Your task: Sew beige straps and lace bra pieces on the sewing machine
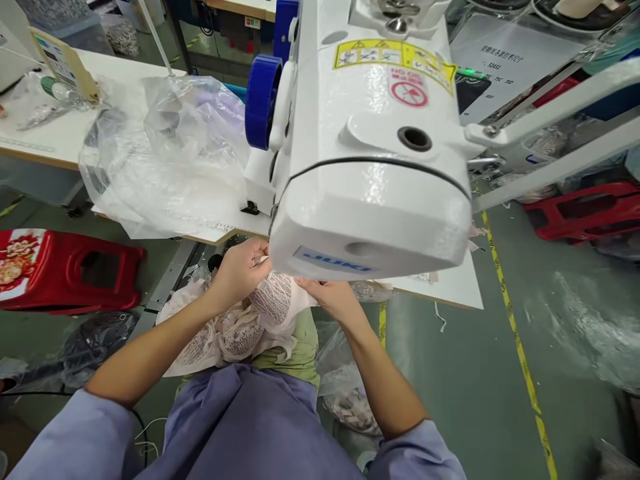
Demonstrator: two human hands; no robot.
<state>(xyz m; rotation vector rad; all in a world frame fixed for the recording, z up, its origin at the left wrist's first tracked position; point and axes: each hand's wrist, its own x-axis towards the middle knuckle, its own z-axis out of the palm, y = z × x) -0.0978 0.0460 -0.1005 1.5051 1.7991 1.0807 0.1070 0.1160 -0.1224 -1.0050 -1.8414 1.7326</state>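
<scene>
A white JUKI sewing machine (370,153) fills the middle of the view, seen from above, and hides its needle area. Just below its head, my left hand (240,270) is closed on pale pink lace fabric (235,330), pinching it at the machine's edge. My right hand (333,297) rests on the same lace at the right, fingers curled and partly hidden under the machine. The rest of the lace is bunched in my lap over a green garment and blue clothing.
A crumpled clear plastic bag (160,153) lies on the white table (450,283) left of the machine. A red plastic stool (75,270) stands on the floor at left, another red stool (585,210) at right. Yellow floor tape (515,340) runs down the right.
</scene>
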